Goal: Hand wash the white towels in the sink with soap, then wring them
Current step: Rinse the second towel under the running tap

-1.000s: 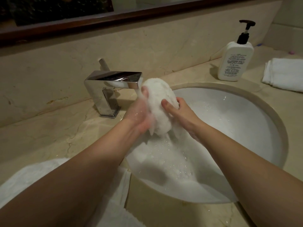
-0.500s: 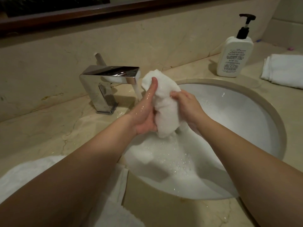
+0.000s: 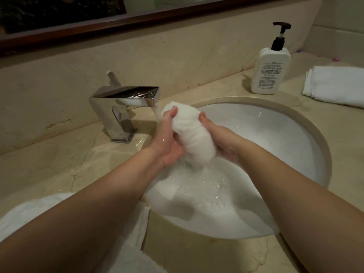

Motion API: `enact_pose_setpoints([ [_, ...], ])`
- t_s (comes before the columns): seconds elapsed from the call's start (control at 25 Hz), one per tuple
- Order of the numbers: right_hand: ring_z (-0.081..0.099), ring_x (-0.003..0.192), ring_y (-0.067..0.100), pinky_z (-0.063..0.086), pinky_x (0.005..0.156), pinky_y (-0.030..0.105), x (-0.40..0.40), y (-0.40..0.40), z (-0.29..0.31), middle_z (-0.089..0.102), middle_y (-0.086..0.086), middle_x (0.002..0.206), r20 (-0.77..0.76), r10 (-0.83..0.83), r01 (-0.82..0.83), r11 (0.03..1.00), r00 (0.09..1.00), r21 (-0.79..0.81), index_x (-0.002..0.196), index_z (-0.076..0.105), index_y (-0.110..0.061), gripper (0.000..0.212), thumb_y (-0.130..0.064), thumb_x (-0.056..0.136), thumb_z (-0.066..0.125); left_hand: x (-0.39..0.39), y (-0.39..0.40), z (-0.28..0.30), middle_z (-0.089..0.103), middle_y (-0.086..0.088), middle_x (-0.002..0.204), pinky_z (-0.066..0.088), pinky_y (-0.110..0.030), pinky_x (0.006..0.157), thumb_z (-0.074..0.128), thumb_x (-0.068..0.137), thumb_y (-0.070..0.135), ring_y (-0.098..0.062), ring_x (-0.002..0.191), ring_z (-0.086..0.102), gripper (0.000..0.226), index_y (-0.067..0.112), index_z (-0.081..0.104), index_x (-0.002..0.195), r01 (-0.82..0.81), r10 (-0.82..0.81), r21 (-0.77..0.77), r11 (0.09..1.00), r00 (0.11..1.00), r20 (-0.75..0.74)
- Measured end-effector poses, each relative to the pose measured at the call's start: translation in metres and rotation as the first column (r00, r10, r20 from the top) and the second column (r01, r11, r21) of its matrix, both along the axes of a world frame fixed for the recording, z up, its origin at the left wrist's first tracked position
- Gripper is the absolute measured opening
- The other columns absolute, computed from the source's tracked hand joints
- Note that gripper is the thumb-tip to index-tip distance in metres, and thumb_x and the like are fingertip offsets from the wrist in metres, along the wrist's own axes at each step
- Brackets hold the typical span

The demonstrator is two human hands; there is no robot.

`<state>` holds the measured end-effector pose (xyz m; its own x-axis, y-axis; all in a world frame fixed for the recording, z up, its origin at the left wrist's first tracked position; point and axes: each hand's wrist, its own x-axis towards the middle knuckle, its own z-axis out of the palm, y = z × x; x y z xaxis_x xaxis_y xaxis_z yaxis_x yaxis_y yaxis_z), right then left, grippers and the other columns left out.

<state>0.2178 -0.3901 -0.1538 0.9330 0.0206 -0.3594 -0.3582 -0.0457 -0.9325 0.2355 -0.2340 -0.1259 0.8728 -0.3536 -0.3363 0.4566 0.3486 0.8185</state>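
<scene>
Head view: a person's left hand [image 3: 169,142] and right hand [image 3: 218,138] clasp a bunched wet white towel [image 3: 189,133] from either side, fingers curled around it, above the left part of the sink [image 3: 291,138]. Water runs from the chrome faucet [image 3: 126,107] just beside the towel's top. A soap pump bottle [image 3: 270,69] stands at the countertop's [image 3: 49,164] back edge, a folded towel [image 3: 336,85] toward the right edge, another white towel [image 3: 35,211] at the front-left corner.
</scene>
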Motion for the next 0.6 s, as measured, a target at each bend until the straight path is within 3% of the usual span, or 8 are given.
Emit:
enact_pose_setpoints([
  [0.12,0.072,0.098,0.023,0.058,0.091,0.043,0.003,0.006,0.005,0.074,0.006,0.108,0.092,-0.231,0.235,0.971,0.969,-0.035,0.116,0.066,-0.01,0.051,-0.055,0.091,0.065,0.001,0.0,-0.004,0.078,-0.012,0.104,0.056,-0.045,0.088,0.042,0.101,0.054,-0.027,0.094,0.075,0.053,0.01,0.069,0.112,-0.008,0.011,0.097,0.995,0.999,-0.033],
  [0.24,0.067,0.099,0.023,0.057,0.084,0.04,0.005,0.008,0.002,0.067,0.007,0.111,0.16,-0.305,0.31,0.951,0.939,-0.011,0.118,0.055,-0.012,0.042,-0.041,0.092,0.069,0.005,0.005,-0.006,0.076,-0.011,0.109,0.047,-0.051,0.103,0.046,0.094,0.061,-0.03,0.107,0.069,0.055,0.015,0.07,0.112,0.038,-0.017,0.194,0.98,0.994,-0.108],
  [0.32,0.065,0.095,0.022,0.054,0.082,0.037,0.003,0.006,-0.001,0.063,0.006,0.109,0.167,-0.307,0.31,0.951,0.937,0.009,0.121,0.049,-0.019,0.035,-0.029,0.093,0.068,0.008,0.006,-0.008,0.074,-0.014,0.11,0.046,-0.054,0.105,0.051,0.092,0.055,-0.032,0.108,0.068,0.049,0.014,0.069,0.112,0.043,-0.003,0.265,0.963,0.989,-0.15],
  [0.44,0.06,0.082,0.021,0.048,0.072,0.03,-0.001,0.004,-0.018,0.063,0.006,0.101,0.115,-0.196,0.218,0.948,0.974,-0.232,0.124,0.049,-0.026,0.031,-0.015,0.095,0.051,0.003,0.001,-0.02,0.069,-0.015,0.1,0.058,-0.047,0.084,0.049,0.097,0.029,-0.03,0.088,0.068,0.03,0.009,0.06,0.117,0.088,-0.042,0.366,0.926,0.99,-0.133],
  [0.52,0.06,0.096,0.026,0.049,0.084,0.032,0.0,0.0,-0.031,0.064,0.009,0.114,0.085,-0.137,0.161,0.875,0.987,-0.456,0.117,0.058,-0.026,0.03,-0.012,0.096,0.042,-0.002,-0.007,-0.03,0.063,-0.014,0.094,0.062,-0.044,0.063,0.051,0.098,0.021,-0.028,0.077,0.065,0.026,0.008,0.053,0.121,0.133,-0.079,0.484,0.865,0.988,-0.13],
  [0.6,0.051,0.117,0.034,0.044,0.099,0.038,0.0,0.002,-0.035,0.057,0.014,0.129,0.037,-0.157,0.15,0.805,0.987,-0.574,0.121,0.06,-0.024,0.032,-0.018,0.099,0.038,-0.001,-0.015,-0.035,0.06,-0.016,0.102,0.062,-0.047,0.068,0.047,0.1,0.032,-0.034,0.085,0.064,0.032,0.009,0.049,0.123,0.178,-0.187,0.722,0.669,0.98,-0.068],
])
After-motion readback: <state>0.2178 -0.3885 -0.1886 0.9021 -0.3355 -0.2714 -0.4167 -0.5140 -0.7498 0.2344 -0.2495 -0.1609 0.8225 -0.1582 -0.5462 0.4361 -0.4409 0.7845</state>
